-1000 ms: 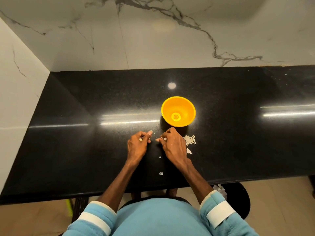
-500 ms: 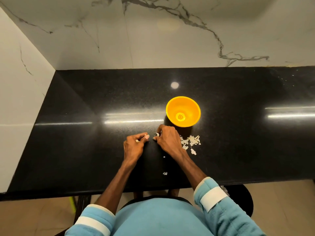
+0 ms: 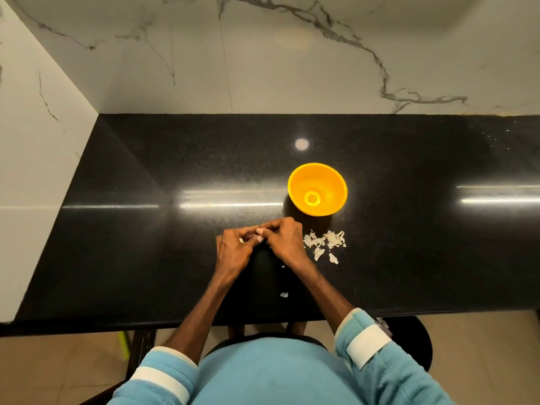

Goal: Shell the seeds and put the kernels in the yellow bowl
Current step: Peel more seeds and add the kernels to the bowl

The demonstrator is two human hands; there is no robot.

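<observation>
The yellow bowl (image 3: 327, 178) stands on the black counter, just beyond my hands; a small kernel lies at its bottom. My left hand (image 3: 233, 251) and my right hand (image 3: 285, 241) meet fingertip to fingertip in front of the bowl, fingers curled as if pinching a seed; the seed itself is hidden between the fingertips. A pale seed (image 3: 241, 240) peeks out of my left palm. A heap of pale empty shells (image 3: 325, 244) lies right of my right hand.
The black counter (image 3: 146, 244) ends at a marble wall behind and on the left. Small shell crumbs (image 3: 284, 294) lie near the front edge between my forearms. A dark stool (image 3: 409, 340) stands below the counter at the right.
My hands have closed together so the fingertips now touch. My right hand shifted left, uncovering more of the shell heap.
</observation>
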